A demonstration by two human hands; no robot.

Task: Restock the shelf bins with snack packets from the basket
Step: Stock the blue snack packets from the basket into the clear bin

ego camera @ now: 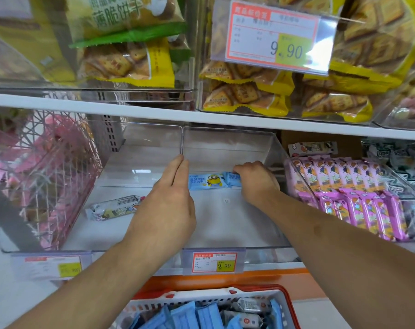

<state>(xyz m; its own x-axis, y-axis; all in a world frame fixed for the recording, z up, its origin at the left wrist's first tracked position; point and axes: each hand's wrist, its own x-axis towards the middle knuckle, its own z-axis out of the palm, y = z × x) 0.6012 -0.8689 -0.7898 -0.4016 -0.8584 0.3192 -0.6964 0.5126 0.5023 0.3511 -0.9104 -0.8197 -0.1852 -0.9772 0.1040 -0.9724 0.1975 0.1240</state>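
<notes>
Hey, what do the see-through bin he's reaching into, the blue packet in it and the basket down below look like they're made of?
The bin looks like clear rigid plastic, probably acrylic: you see the shelf through its glossy walls. The blue packet, which the right hand holds, seems to be thin printed plastic film with a crimped end. The basket looks like moulded plastic, white slotted wall, red rim.

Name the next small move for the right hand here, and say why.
Probably release the blue packets and draw the right hand back toward the basket: the packets already lie on the bin floor, most of it bare, and more blue packets wait below.
</notes>
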